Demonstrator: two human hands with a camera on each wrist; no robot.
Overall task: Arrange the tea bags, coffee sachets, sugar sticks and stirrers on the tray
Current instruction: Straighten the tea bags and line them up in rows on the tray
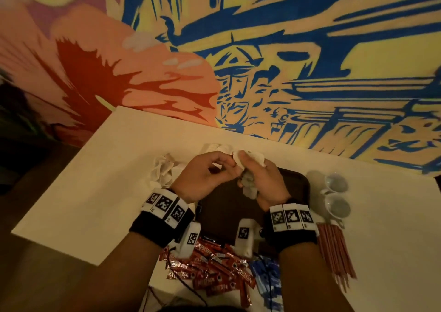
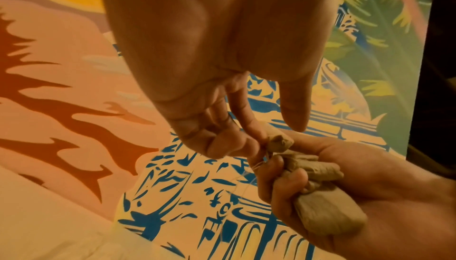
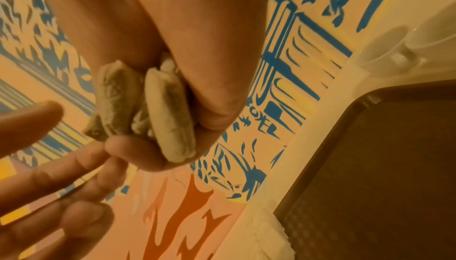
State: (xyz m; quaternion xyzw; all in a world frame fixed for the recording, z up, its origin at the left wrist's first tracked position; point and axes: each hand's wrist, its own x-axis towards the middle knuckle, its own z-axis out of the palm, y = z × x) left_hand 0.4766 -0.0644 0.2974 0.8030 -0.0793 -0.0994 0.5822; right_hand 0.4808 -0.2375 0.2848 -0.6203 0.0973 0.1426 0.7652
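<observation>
My right hand [image 1: 260,180] hovers over the dark brown tray [image 1: 222,214] and grips a bunch of pale tea bags [image 3: 167,112], which bulge out of the fist [image 2: 320,205]. My left hand [image 1: 226,166] is right beside it. Its loosely curled fingertips [image 2: 256,137] touch the top tea bag and the thin strings, while its thumb [image 2: 293,108] stands apart. Red coffee sachets [image 1: 214,268] and blue sugar sticks [image 1: 267,273] lie heaped at the near edge, partly under my wrists. Red stirrers [image 1: 336,252] lie to the right of the tray.
Two white cups [image 1: 336,192] stand to the right of the tray. A heap of white paper-like pieces [image 1: 164,171] lies to the left of it. The white table [image 1: 95,180] ends on a slanting left edge. A painted wall [image 1: 286,61] rises behind.
</observation>
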